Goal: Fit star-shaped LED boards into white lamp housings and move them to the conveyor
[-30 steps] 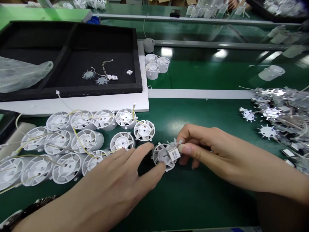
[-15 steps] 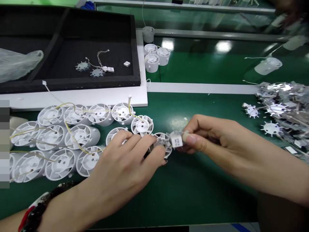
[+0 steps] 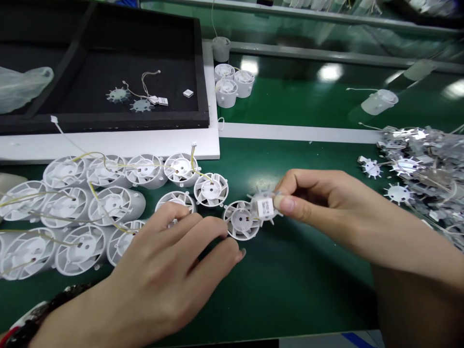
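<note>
The right hand (image 3: pixel 308 212) pinches one translucent spiked plastic disc with a small white block (image 3: pixel 265 208); this disc overlaps, in the view, the right rim of one round white plastic housing (image 3: pixel 241 220), which is on the glossy green surface (image 3: pixel 308 290), well apart from its near edge. The left hand (image 3: pixel 177 266) is curled at the left side of this housing — whether it grips it, I cannot tell.
</note>
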Tool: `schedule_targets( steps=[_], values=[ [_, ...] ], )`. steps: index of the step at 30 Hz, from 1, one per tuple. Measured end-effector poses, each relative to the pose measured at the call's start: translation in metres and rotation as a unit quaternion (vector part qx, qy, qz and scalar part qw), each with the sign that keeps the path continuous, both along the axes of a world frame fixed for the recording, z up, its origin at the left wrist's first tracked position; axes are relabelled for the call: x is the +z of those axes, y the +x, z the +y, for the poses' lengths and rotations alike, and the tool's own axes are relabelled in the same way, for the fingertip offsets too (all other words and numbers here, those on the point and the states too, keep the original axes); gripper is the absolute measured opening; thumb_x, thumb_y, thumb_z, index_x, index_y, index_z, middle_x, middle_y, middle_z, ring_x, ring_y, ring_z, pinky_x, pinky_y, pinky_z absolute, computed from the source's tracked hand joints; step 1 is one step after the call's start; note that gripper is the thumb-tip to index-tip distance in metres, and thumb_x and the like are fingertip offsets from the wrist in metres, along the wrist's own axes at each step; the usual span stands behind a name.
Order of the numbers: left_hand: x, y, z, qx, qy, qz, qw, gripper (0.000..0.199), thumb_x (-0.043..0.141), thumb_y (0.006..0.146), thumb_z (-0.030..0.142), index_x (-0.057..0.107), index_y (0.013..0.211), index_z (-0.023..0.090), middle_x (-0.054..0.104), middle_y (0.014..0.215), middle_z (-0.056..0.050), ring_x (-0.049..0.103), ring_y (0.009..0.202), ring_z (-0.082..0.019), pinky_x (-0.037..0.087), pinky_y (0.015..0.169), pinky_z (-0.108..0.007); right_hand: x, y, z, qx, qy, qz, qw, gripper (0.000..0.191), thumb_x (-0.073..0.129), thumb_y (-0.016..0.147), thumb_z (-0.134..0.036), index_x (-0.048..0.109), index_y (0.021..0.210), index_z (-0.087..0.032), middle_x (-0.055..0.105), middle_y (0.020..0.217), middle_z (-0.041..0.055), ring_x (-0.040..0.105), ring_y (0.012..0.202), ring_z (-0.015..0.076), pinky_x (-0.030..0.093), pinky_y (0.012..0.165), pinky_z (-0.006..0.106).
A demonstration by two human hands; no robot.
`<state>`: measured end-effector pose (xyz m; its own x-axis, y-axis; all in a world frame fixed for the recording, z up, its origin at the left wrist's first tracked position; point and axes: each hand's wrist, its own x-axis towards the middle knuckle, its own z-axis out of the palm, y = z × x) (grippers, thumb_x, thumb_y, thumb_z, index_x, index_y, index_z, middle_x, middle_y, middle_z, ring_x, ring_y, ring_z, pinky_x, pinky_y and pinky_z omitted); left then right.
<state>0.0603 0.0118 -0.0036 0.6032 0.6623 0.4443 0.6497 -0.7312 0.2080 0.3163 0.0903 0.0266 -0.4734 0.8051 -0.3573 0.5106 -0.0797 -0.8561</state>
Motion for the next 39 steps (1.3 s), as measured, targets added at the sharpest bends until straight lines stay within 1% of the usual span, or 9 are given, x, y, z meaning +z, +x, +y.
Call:
schedule_targets(
  steps=[4,9,15,17,20,22,28,33,39],
  values=[
    [0.002,-0.003,0.002,0.011,-0.007,-0.014,1.000,0.025,0.054,0.116,0.013,0.061,0.094,0.019,0.066,0.077,0.003,0.058,0.066,-0.016,0.036,0.073,-0.041,-0.004,-0.010,-0.008,0.044,-0.035,-0.041,0.998,0.040,0.066,0.102,-0.059,0.067,0.080,-0.025,0.059,0.070,-0.0036,0.048,0.060,0.0127,0.035,0.050,0.025],
    [-0.002,-0.005,0.003,-0.012,-0.018,0.009,1.000,0.035,0.051,0.117,0.012,0.057,0.083,0.019,0.061,0.072,0.004,0.055,0.063,-0.016,0.034,0.073,-0.041,-0.008,-0.016,-0.010,0.062,0.001,-0.126,0.990,0.044,0.063,0.101,-0.060,0.064,0.075,-0.026,0.053,0.062,-0.0041,0.040,0.054,0.0130,0.030,0.045,0.024],
    [-0.002,-0.003,0.005,-0.004,-0.017,0.005,1.000,0.026,0.050,0.117,0.015,0.063,0.095,0.019,0.066,0.078,0.003,0.056,0.067,-0.018,0.036,0.075,-0.042,-0.006,-0.017,-0.012,0.064,0.032,-0.172,0.982,0.044,0.060,0.103,-0.057,0.061,0.072,-0.026,0.050,0.059,-0.0042,0.039,0.053,0.0133,0.030,0.045,0.025],
    [-0.001,-0.003,0.005,0.003,-0.009,0.007,1.000,0.018,0.050,0.117,0.016,0.067,0.110,0.018,0.074,0.095,-0.001,0.064,0.081,-0.021,0.041,0.081,-0.043,-0.006,-0.017,-0.012,0.063,0.034,-0.170,0.983,0.042,0.061,0.103,-0.055,0.061,0.072,-0.026,0.053,0.060,-0.0038,0.041,0.054,0.0135,0.031,0.045,0.025],
    [-0.002,-0.002,0.006,-0.002,0.001,0.024,1.000,0.020,0.052,0.117,0.016,0.068,0.129,0.015,0.078,0.128,-0.007,0.069,0.118,-0.025,0.045,0.099,-0.046,-0.007,-0.018,-0.013,0.063,0.038,-0.159,0.984,0.041,0.063,0.103,-0.054,0.063,0.073,-0.026,0.057,0.061,-0.0033,0.045,0.055,0.0141,0.033,0.047,0.026],
    [-0.004,-0.003,0.007,-0.014,0.003,0.031,0.999,0.021,0.054,0.116,0.015,0.068,0.132,0.012,0.077,0.134,-0.009,0.067,0.128,-0.027,0.044,0.111,-0.049,-0.007,-0.016,-0.012,0.064,0.044,-0.157,0.985,0.041,0.065,0.103,-0.054,0.064,0.074,-0.026,0.060,0.061,-0.0032,0.047,0.055,0.0146,0.033,0.048,0.027],
    [-0.010,-0.005,0.005,-0.019,-0.016,0.020,0.999,0.023,0.057,0.112,0.005,0.070,0.130,0.012,0.077,0.135,-0.011,0.068,0.132,-0.027,0.034,0.130,-0.055,-0.006,0.001,-0.007,0.119,0.127,-0.120,0.977,0.012,0.068,0.104,-0.033,0.078,0.099,-0.030,0.082,0.103,0.0014,0.071,0.085,0.0202,0.049,0.073,0.031],
    [-0.011,-0.004,0.003,-0.016,-0.012,0.013,1.000,0.024,0.056,0.112,0.005,0.070,0.130,0.012,0.077,0.134,-0.010,0.069,0.130,-0.026,0.033,0.134,-0.054,-0.008,0.002,-0.008,0.156,0.153,-0.153,0.964,0.023,0.063,0.105,-0.027,0.082,0.093,-0.030,0.082,0.084,0.0025,0.073,0.070,0.0216,0.045,0.065,0.033],
    [-0.005,-0.004,0.005,-0.023,0.002,0.017,1.000,0.018,0.056,0.114,0.011,0.070,0.124,0.014,0.077,0.130,-0.007,0.069,0.124,-0.023,0.036,0.131,-0.050,-0.008,0.002,-0.006,0.167,0.186,-0.187,0.950,0.024,0.064,0.100,-0.022,0.082,0.086,-0.030,0.083,0.083,0.0030,0.074,0.070,0.0242,0.042,0.062,0.034]
  ],
)
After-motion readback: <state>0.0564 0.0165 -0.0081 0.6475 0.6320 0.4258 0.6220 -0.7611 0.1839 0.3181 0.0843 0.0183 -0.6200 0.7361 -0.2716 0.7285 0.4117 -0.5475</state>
